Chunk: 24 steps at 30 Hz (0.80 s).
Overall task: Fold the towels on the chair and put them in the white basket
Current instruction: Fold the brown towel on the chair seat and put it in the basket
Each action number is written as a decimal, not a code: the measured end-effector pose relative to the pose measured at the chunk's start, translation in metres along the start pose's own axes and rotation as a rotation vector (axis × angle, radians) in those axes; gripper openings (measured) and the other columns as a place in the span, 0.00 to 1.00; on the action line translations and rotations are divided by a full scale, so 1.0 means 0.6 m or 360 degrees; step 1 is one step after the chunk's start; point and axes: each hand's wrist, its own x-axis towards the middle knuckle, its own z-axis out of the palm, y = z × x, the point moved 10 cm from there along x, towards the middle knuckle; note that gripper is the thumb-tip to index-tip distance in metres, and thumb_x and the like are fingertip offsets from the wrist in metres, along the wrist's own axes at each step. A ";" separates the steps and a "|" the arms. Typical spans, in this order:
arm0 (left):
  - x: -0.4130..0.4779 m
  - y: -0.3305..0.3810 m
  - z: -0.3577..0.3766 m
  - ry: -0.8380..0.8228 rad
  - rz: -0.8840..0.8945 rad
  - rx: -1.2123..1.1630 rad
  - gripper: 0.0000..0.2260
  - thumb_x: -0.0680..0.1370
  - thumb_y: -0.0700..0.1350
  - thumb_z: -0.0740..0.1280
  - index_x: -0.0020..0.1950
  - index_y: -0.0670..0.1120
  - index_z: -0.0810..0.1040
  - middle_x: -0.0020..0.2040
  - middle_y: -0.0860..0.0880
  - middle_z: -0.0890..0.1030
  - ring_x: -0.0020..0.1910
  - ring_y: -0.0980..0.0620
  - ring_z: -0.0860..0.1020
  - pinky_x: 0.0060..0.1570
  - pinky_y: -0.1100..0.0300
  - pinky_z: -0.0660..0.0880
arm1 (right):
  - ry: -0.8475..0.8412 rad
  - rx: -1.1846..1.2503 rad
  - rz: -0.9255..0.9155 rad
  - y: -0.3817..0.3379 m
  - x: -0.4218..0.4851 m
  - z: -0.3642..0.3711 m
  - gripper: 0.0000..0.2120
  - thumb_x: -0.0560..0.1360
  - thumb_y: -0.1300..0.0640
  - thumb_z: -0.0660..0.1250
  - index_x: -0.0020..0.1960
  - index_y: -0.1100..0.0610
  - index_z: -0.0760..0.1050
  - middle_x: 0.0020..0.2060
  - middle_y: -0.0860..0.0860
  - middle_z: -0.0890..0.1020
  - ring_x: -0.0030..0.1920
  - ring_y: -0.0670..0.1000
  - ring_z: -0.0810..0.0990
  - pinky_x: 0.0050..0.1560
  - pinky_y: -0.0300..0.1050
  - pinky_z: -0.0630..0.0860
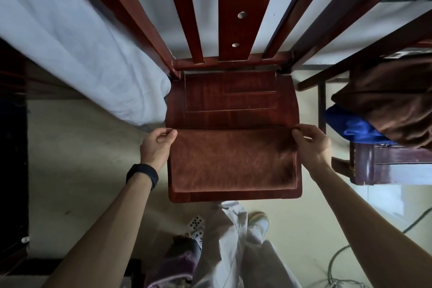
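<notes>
A rust-brown towel lies folded flat on the front half of the red-brown wooden chair seat. My left hand pinches the towel's far left corner. My right hand pinches its far right corner. Both hands sit at the seat's side edges. On a second chair to the right lie a dark brown towel and a blue towel partly beneath it. No white basket is in view.
A bed with a pale sheet runs along the left, touching the chair's back corner. The second chair's seat stands at right. Cables lie on the floor at bottom right. My legs and shoes are below the seat.
</notes>
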 end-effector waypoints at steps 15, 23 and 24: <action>0.008 0.012 0.008 0.0354 0.0102 0.0574 0.08 0.79 0.52 0.66 0.54 0.50 0.79 0.45 0.52 0.80 0.44 0.49 0.77 0.44 0.58 0.72 | 0.0081 -0.0146 0.0054 0.011 0.010 0.026 0.09 0.78 0.53 0.69 0.56 0.51 0.82 0.46 0.47 0.82 0.47 0.49 0.79 0.49 0.42 0.73; 0.002 0.028 0.011 0.0439 0.0344 0.0718 0.08 0.79 0.53 0.66 0.52 0.50 0.76 0.43 0.52 0.80 0.39 0.49 0.76 0.35 0.56 0.71 | 0.0249 -0.0159 -0.0023 0.016 0.011 0.031 0.07 0.77 0.51 0.68 0.53 0.49 0.82 0.49 0.51 0.83 0.51 0.52 0.79 0.53 0.44 0.72; 0.000 0.027 0.010 0.0441 0.0384 0.0699 0.08 0.79 0.53 0.67 0.52 0.50 0.76 0.43 0.52 0.80 0.40 0.49 0.77 0.35 0.56 0.72 | 0.0257 -0.0135 -0.0030 0.019 0.009 0.031 0.06 0.77 0.51 0.68 0.52 0.48 0.82 0.48 0.51 0.83 0.50 0.52 0.80 0.53 0.44 0.73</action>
